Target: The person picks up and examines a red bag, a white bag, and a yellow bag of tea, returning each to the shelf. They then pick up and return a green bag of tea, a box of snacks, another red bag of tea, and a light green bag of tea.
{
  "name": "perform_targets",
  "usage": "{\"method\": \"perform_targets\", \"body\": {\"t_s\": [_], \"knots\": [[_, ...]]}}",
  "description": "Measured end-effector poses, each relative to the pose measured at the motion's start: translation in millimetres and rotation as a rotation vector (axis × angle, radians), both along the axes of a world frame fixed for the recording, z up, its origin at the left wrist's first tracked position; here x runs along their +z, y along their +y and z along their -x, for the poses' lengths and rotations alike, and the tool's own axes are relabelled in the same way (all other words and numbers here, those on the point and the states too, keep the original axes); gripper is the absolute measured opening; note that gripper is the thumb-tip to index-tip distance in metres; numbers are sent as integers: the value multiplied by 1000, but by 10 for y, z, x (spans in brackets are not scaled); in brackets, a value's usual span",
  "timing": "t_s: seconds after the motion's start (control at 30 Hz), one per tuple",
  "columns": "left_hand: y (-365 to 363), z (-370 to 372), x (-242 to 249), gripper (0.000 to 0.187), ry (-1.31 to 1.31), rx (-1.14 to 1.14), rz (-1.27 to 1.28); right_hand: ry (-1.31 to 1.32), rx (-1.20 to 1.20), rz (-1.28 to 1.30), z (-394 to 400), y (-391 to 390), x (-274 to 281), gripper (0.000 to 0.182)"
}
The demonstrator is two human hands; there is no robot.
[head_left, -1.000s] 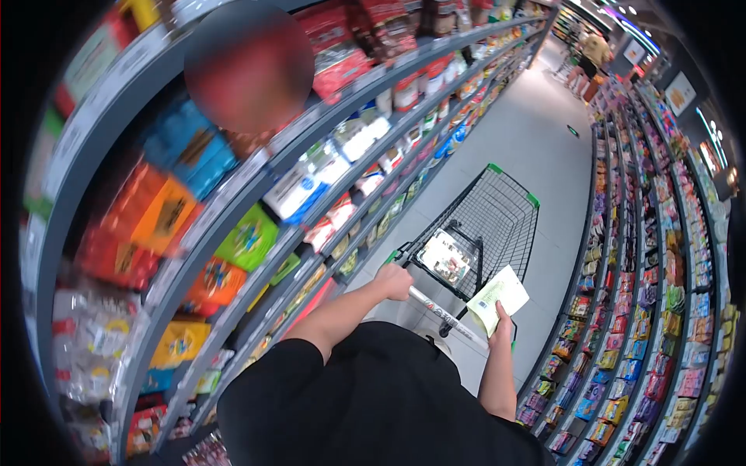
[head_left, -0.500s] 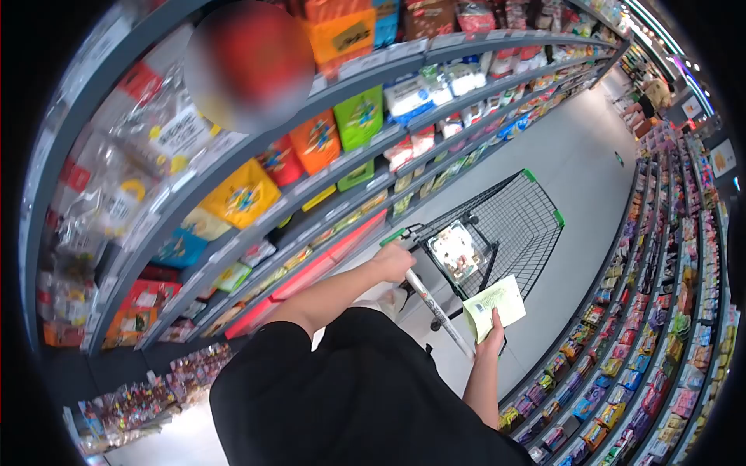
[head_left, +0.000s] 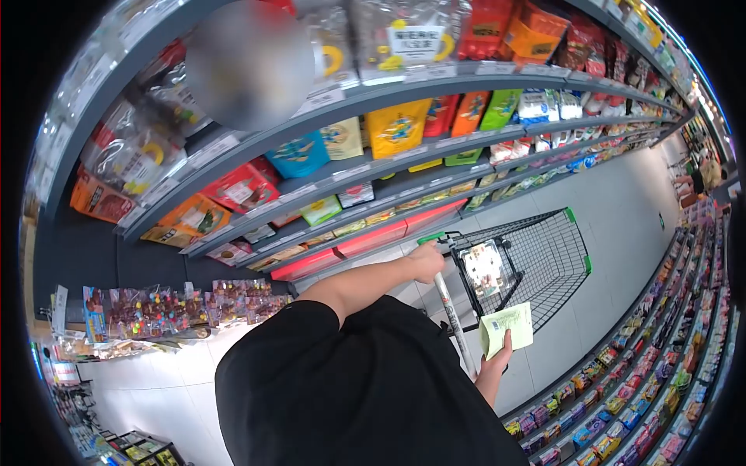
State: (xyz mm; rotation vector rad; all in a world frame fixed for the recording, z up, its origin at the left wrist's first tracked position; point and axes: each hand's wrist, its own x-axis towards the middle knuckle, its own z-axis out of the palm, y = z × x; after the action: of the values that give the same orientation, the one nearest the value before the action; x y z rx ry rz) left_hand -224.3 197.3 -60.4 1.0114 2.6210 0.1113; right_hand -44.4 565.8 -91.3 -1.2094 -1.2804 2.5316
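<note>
My left hand (head_left: 426,262) is wrapped round the left end of the shopping cart's handle (head_left: 452,314), beside its green corner piece. In my right hand (head_left: 497,359) is a pale green packet (head_left: 507,329) with small print and a barcode, my thumb lying across its face. The packet is over the right side of the handle, tilted towards me. The wire shopping cart (head_left: 556,268) stands in front of me. Near its handle lies a clear plastic box (head_left: 487,269) with white and brown contents that I cannot make out.
Shelves (head_left: 326,182) of bagged goods run along the left, with a yellow pouch (head_left: 398,128) among them. Low racks of snacks (head_left: 622,388) curve along the right. Grey floor (head_left: 614,210) stretches ahead. A person (head_left: 709,175) is far down the aisle.
My view has swung left, so shelves, cart and hands appear further right and lower. More of the left shelf end shows. Both hands keep their holds.
</note>
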Motion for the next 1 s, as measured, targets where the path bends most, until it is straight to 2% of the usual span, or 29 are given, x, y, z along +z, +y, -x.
{"method": "perform_targets", "body": {"t_s": [0.03, 0.07, 0.1, 0.13, 0.17, 0.2, 0.27, 0.33, 0.37, 0.4, 0.43, 0.47, 0.5, 0.53, 0.57, 0.6, 0.67, 0.73, 0.8, 0.83, 0.87, 0.9, 0.93, 1.0], "knots": [[-92, -80, 93, 31, -40, 8, -21, 9, -11, -18, -45, -45, -10, 56], [-172, -185, 191, 49, -108, 23, -76, 21, -24, -35, -38, -96, -27, 56], [-236, -341, 543, 67, -176, 34, -131, 94, -47, -113, 2, -165, -32, 48], [-287, -515, 717, 87, -193, 38, -241, 100, -50, -112, 39, -359, 135, 48], [-345, -686, 882, 107, -218, 34, -349, 109, 64, -438, 103, -674, 567, 41], [-431, -833, 1142, 107, -226, 22, -345, 106, 180, -763, 157, -1027, 1050, 35], [-605, -1145, 1647, 122, -560, 279, -923, 281, 278, -897, 233, -2104, 2111, 27], [-825, -1282, 1874, 121, -519, 288, -1156, 330, 475, -1361, 242, -2792, 2313, 30], [-902, -1351, 1935, 118, -436, 297, -1445, 463, 542, -1409, 219, -3140, 2410, 33], [-1041, -1319, 1720, 113, -238, 388, -1435, 594, 617, -1456, 177, -3443, 2492, 37], [-1256, -1406, 1961, 89, -359, 534, -1642, 718, 660, -1502, 163, -3707, 2551, 46], [-1532, -1338, 1822, 57, -333, 650, -1603, 852, 706, -1540, 143, -3880, 2601, 55], [-1780, -1346, 1967, 37, -434, 721, -1755, 844, 711, -1545, 106, -3949, 2677, 55], [-2017, -1335, 1979, 33, -553, 848, -1856, 963, 847, -1552, 97, -4023, 2765, 60], [-2219, -1356, 2043, 37, -519, 892, -1868, 1092, 991, -1552, 113, -4092, 2816, 66], [-2368, -1394, 2029, 37, -503, 899, -1888, 1111, 1009, -1555, 140, -4121, 2788, 66], [-2582, -1487, 1962, 41, -569, 883, -1851, 964, 804, -1475, 235, -4097, 2707, 73], [-2713, -1545, 1883, 44, -565, 895, -1856, 676, 865, -1171, 441, -4122, 2754, 75], [-2810, -1577, 1954, 44, -437, 833, -1564, 583, 1161, -790, 828, -4051, 2567, 63], [-2845, -1552, 2071, 41, -379, 767, -1408, 599, 1167, -787, 946, -4080, 2552, 63], [-2883, -1516, 2204, 41, -321, 677, -1258, 667, 1171, -859, 1035, -4106, 2545, 50], [-2902, -1434, 2305, 44, 30, 495, -1174, 735, 1171, -932, 1140, -4128, 2521, 38], [-2934, -1342, 2372, 49, 366, 305, -1059, 807, 1056, -860, 1298, -4163, 2421, 28], [-3034, -1194, 2447, 57, 617, 362, -763, 1023, 907, -837, 1663, -4246, 2296, 31]]}}
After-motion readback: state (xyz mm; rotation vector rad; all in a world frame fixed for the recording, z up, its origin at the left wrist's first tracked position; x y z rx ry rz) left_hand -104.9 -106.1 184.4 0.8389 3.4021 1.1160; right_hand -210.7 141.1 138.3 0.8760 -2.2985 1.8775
